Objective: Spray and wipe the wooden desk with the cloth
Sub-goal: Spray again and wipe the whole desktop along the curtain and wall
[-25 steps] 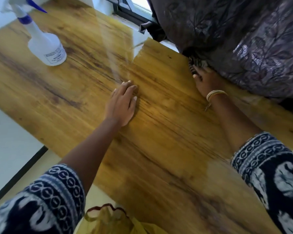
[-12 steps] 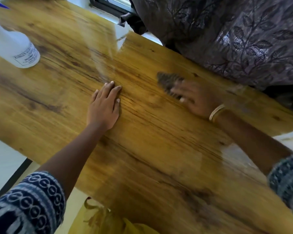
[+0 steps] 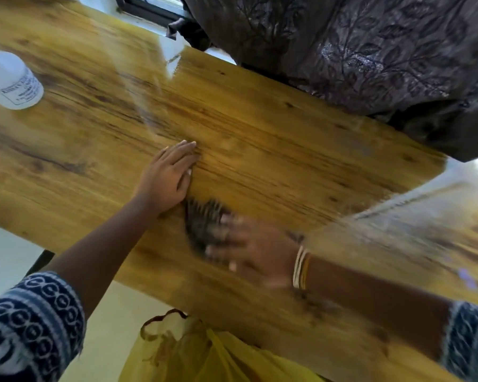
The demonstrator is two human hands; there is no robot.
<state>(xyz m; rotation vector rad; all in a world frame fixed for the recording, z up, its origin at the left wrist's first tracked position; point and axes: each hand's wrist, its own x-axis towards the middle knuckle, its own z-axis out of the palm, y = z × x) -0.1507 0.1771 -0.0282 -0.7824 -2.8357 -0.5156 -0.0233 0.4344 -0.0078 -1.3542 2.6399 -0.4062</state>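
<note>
The right hand (image 3: 255, 250) has swept from the far edge of the wooden desk (image 3: 273, 139), where it worked against the curtain a second ago, to the near middle of the top. It now lies just near-right of the left hand, fingers spread over the cloth (image 3: 204, 224) and pressing it to the wood. The cloth, dark and striped, shows beyond the fingertips and sits almost against the heel of the left hand. Motion blur obscures the right hand, so whether its fingers curl into the cloth or lie flat on it cannot be told. Thin bangles (image 3: 301, 267) ring the right wrist.

The left hand (image 3: 167, 176) remains flat on the desk, fingers straight and together, holding nothing (its position on the wood matches both earlier frames).

The spray bottle (image 3: 13, 79) stands upright at the far left of the desk, well apart from both hands; its head is cut off by the frame edge. A dark leaf-patterned curtain (image 3: 370, 51) hangs over the far right edge of the desk. A yellow bag (image 3: 204, 359) lies below the near edge. Glare streaks cross the right of the view, washing out that part of the desk.
</note>
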